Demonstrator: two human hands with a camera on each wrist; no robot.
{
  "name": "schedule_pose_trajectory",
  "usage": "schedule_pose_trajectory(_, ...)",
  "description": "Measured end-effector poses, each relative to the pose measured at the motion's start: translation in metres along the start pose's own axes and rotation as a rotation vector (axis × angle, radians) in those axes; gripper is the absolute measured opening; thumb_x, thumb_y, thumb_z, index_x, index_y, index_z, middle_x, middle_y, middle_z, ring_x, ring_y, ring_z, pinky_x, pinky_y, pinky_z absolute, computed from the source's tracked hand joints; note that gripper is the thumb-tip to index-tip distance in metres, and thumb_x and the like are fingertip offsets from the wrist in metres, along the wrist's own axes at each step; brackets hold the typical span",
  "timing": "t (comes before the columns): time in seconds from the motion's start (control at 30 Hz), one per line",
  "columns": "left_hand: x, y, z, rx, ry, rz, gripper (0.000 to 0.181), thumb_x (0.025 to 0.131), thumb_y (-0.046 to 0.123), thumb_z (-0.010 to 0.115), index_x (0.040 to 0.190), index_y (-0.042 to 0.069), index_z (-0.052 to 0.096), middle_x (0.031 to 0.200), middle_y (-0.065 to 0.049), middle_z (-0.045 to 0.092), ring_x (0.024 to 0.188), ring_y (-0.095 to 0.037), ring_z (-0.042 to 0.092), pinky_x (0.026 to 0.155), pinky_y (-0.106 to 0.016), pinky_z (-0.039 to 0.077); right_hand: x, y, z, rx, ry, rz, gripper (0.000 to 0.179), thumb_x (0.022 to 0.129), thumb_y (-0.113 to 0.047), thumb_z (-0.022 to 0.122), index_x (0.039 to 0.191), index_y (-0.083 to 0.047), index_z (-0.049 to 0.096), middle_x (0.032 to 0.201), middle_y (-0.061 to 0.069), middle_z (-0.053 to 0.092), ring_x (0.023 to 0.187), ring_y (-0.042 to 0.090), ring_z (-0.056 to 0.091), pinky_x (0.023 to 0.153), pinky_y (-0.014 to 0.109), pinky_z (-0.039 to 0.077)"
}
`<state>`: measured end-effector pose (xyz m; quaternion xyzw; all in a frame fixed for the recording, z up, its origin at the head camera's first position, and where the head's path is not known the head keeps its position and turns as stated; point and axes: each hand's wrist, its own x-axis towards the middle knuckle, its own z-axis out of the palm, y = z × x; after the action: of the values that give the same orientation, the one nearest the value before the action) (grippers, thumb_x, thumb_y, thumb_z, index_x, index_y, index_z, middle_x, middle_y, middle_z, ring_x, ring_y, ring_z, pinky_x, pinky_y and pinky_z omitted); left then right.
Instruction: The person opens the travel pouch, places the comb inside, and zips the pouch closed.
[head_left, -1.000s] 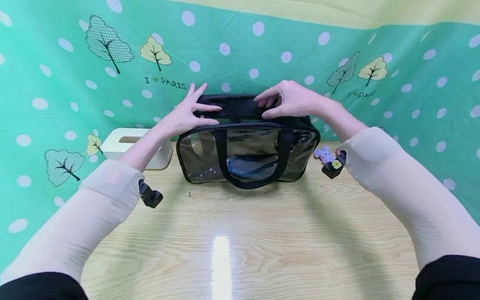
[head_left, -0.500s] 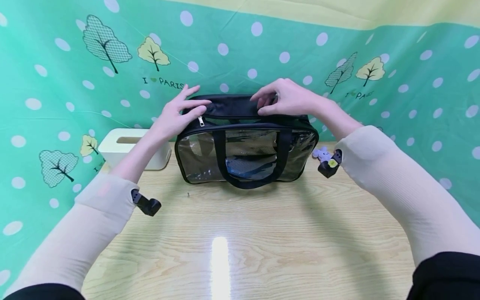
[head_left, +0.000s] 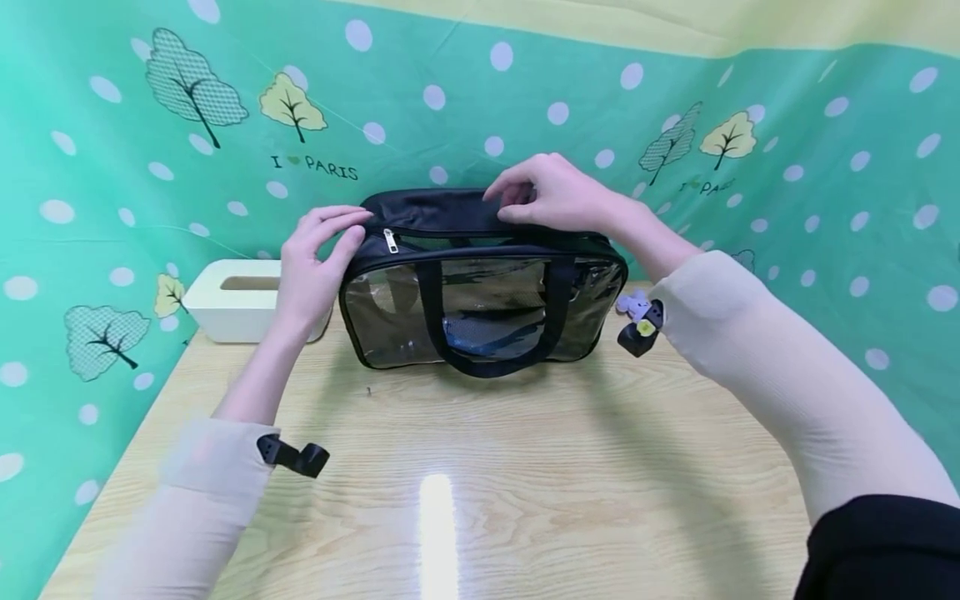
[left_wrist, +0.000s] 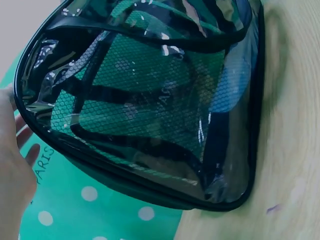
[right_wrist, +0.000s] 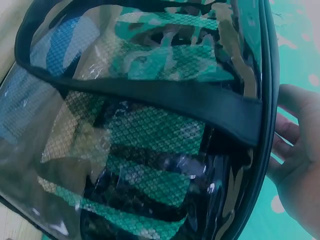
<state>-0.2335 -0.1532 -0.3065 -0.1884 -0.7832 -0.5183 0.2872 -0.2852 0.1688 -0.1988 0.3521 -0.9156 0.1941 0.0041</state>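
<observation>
A black-trimmed, see-through zip bag point(head_left: 495, 300) stands upright on the table, its front strap handle point(head_left: 480, 367) hanging down. A silver zipper pull point(head_left: 391, 241) sits at the left end of its top. My left hand point(head_left: 311, 258) rests against the bag's upper left corner with fingers and thumb fairly straight, just left of the pull. On the black top panel point(head_left: 435, 210), right of centre, lie the bent fingers and thumb of my right hand point(head_left: 551, 192); whether they pinch the fabric is unclear. Mesh and something blue point(left_wrist: 232, 80) show through the plastic.
A white tissue box point(head_left: 236, 304) with a slot on top stands left of the bag, partly behind my left hand. A small purple figure point(head_left: 632, 305) sits to the right, near my right wrist camera point(head_left: 641, 329). A patterned green cloth point(head_left: 420, 50) hangs behind.
My left hand has slid left and down from the bag's top to its upper left corner, uncovering the zipper pull. The right hand keeps its place on the top panel.
</observation>
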Motion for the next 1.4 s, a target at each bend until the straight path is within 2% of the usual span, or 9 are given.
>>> schedule_pose_trajectory(0.13,-0.015,0.014,0.002,-0.030,0.074,0.042,0.024,0.100,0.008,0.064,0.120,-0.001,0.074,0.126,-0.021,0.067,0.121,-0.001,0.055,0.109,-0.022,0.038,0.006,-0.006,0.003,-0.002,0.012,-0.013,0.027,0.100,-0.017,0.067,0.126,-0.013,0.074,0.101,0.007,0.075,0.092,0.016,0.068,0.088,0.033,0.054)
schedule_pose_trajectory(0.33,-0.032,0.006,0.009,-0.124,0.157,0.101,0.029,0.101,0.016,0.067,0.120,-0.005,0.073,0.124,-0.022,0.066,0.117,-0.001,0.059,0.103,-0.019,0.046,0.017,-0.019,0.009,0.007,0.018,-0.051,0.027,0.101,-0.015,0.065,0.126,-0.011,0.073,0.101,0.007,0.074,0.093,0.015,0.067,0.090,0.032,0.054)
schedule_pose_trajectory(0.47,-0.041,0.006,0.015,-0.163,0.208,0.134,0.038,0.097,0.024,0.072,0.119,-0.007,0.073,0.124,-0.026,0.066,0.119,-0.006,0.060,0.104,-0.021,0.047,0.027,-0.031,0.011,-0.002,0.017,-0.076,0.027,0.101,-0.014,0.064,0.126,-0.010,0.073,0.099,0.006,0.073,0.092,0.015,0.065,0.090,0.031,0.052)
schedule_pose_trajectory(0.63,-0.051,0.006,0.021,-0.145,0.259,0.149,0.029,0.092,0.005,0.075,0.118,-0.008,0.072,0.127,-0.029,0.067,0.125,-0.018,0.062,0.110,-0.025,0.046,0.040,-0.048,0.011,-0.022,0.015,-0.127,0.028,0.100,-0.013,0.064,0.125,-0.008,0.073,0.098,0.005,0.073,0.089,0.013,0.063,0.089,0.029,0.051)
schedule_pose_trajectory(0.7,-0.053,0.006,0.023,-0.127,0.284,0.149,0.029,0.090,-0.004,0.074,0.118,-0.008,0.072,0.127,-0.027,0.069,0.126,-0.020,0.063,0.111,-0.026,0.047,0.046,-0.054,0.012,-0.034,0.011,-0.143,0.027,0.100,-0.013,0.064,0.125,-0.008,0.074,0.097,0.004,0.073,0.087,0.013,0.063,0.086,0.028,0.050)
schedule_pose_trajectory(0.8,-0.055,0.004,0.025,-0.115,0.318,0.147,0.029,0.088,-0.008,0.073,0.118,-0.007,0.073,0.127,-0.025,0.070,0.125,-0.020,0.065,0.110,-0.026,0.048,0.053,-0.063,0.015,-0.044,-0.001,-0.157,0.027,0.100,-0.013,0.064,0.125,-0.007,0.073,0.097,0.004,0.073,0.084,0.013,0.062,0.083,0.027,0.049)
schedule_pose_trajectory(1.0,-0.054,-0.012,0.031,-0.144,0.340,0.113,0.030,0.089,-0.007,0.073,0.119,-0.003,0.075,0.127,-0.022,0.070,0.122,-0.014,0.064,0.099,-0.018,0.052,0.065,-0.075,0.025,-0.059,-0.044,-0.155,0.028,0.100,-0.018,0.065,0.126,-0.008,0.071,0.097,0.004,0.072,0.086,0.013,0.062,0.084,0.026,0.049)
schedule_pose_trajectory(1.17,-0.053,-0.028,0.035,-0.178,0.335,0.084,0.030,0.089,-0.004,0.074,0.119,0.001,0.076,0.125,-0.019,0.069,0.118,-0.012,0.063,0.088,-0.015,0.053,0.073,-0.085,0.035,-0.124,-0.089,-0.089,0.031,0.100,-0.027,0.067,0.127,-0.014,0.067,0.102,0.000,0.071,0.091,0.011,0.064,0.084,0.026,0.051)
schedule_pose_trajectory(1.4,-0.054,-0.031,0.038,-0.192,0.331,0.087,0.030,0.089,-0.003,0.074,0.118,0.002,0.077,0.124,-0.015,0.069,0.113,-0.012,0.064,0.084,-0.014,0.054,0.079,-0.096,0.051,-0.208,-0.116,-0.035,0.033,0.097,-0.035,0.069,0.124,-0.018,0.062,0.101,-0.002,0.069,0.092,0.010,0.063,0.083,0.028,0.049)
